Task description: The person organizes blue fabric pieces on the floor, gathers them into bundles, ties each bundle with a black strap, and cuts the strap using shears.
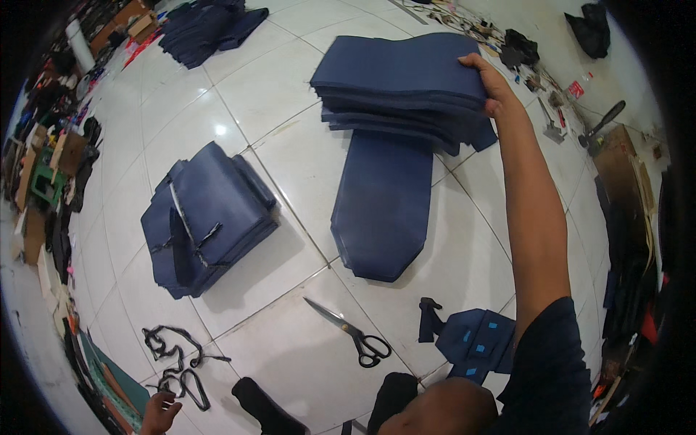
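Note:
My right hand grips the right edge of a thick stack of dark blue fabric panels, its thumb on top and its other fingers mostly hidden. Beneath this stack, a long blue panel pile with a cut-cornered end points toward me. Low at the left, my left hand is beside a tangle of black cord; its fingers are loosely bent and apart, with nothing visible between them. Further up lies another stack of blue panels, with dark strips across its top.
Black-handled scissors lie on the white tiled floor between the stacks and my legs. Small blue pieces with light blue tags are by my right side. More dark fabric sits at the far left. Clutter lines both walls, including a bottle.

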The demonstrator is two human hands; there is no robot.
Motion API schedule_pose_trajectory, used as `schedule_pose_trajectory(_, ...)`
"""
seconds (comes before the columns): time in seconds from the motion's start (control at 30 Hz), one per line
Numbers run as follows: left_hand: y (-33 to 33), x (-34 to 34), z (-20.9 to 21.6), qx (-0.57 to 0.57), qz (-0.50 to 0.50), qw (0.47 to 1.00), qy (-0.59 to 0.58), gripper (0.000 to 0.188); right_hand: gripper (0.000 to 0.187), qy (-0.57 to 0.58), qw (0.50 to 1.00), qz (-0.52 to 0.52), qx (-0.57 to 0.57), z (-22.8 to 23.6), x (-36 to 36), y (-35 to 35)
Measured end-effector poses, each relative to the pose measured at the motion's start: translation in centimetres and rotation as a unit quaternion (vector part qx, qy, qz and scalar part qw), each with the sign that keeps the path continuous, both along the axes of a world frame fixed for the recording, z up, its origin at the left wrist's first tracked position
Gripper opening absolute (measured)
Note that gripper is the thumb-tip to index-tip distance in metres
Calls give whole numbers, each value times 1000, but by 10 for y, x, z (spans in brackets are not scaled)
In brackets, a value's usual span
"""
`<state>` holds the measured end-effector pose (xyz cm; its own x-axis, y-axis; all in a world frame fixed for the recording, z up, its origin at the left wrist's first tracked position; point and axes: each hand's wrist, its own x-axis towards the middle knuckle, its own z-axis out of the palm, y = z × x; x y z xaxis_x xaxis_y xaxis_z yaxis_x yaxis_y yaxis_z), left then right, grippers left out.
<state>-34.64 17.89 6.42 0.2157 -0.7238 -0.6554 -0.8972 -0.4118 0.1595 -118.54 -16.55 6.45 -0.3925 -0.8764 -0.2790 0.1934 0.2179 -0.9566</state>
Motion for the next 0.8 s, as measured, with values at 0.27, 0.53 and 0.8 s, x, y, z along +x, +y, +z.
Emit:
schedule_pose_trajectory(0.27, 31, 88, 29, -34, -56, 992, -109, 41, 37, -146, 952, 43, -266, 94, 121, -11)
schedule_pose_trajectory(0.53, 0, 50, 9, -81, -93, 991, -44, 40, 34, -208, 895, 76, -388, 173, 158, 27)
schedule_pose_trajectory(0.8, -6, 26, -56, 14, -151, 981, 123, 45, 37, -98, 913, -22, -396, 227, 165, 125)
